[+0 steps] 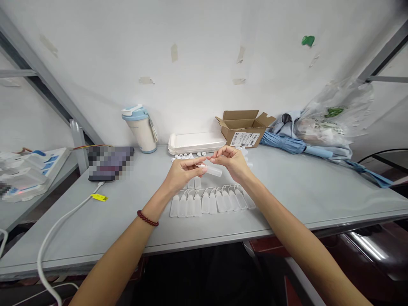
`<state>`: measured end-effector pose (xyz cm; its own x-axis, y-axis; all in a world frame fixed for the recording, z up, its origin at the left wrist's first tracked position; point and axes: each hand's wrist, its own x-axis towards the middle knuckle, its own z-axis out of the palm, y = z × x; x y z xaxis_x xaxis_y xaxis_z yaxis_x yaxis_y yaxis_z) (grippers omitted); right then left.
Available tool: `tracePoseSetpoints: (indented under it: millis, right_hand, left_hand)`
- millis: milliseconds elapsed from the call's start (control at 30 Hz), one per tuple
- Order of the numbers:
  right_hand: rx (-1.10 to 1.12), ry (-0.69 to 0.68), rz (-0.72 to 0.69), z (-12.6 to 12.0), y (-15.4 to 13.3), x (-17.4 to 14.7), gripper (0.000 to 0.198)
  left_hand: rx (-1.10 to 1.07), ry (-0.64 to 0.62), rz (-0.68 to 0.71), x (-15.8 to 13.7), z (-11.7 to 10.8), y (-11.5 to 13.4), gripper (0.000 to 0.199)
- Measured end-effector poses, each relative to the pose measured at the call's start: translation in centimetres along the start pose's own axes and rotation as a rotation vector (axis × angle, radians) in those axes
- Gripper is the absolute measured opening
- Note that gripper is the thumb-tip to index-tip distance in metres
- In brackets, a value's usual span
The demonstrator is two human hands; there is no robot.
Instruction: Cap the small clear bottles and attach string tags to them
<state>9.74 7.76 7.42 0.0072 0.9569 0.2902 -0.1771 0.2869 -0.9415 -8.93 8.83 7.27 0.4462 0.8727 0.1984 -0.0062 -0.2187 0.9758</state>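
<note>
My left hand pinches a small translucent plastic bottle by its neck end, between thumb and fingers, with its body pointing right. Close by, my right hand has thumb and index finger pressed together at the left fingertips. Whatever it pinches is too small or hidden to make out. Below both hands lies a row of similar translucent bottles, with thin white loops at their tops. Behind the hands sit several small white caps, partly covered by my fingers.
A stack of white trays and an open cardboard box stand against the wall. To their left is a tumbler, then a phone-like device with a white cable. A blue umbrella and plastic bag lie right.
</note>
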Motion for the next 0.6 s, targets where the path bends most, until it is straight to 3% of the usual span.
tracePoseSetpoints:
  millis: [367, 600]
  right_hand:
    - [-0.13, 0.033, -0.098, 0.9, -0.3, -0.8, 0.021]
    - [-0.044, 0.052, -0.124, 1.1, -0.4, -0.9, 0.019]
  left_hand:
    - [-0.041, -0.012, -0.031, -0.1, 0.3, 0.0, 0.053]
    - [-0.13, 0.067, -0.053, -0.1, 1.0, 0.4, 0.062]
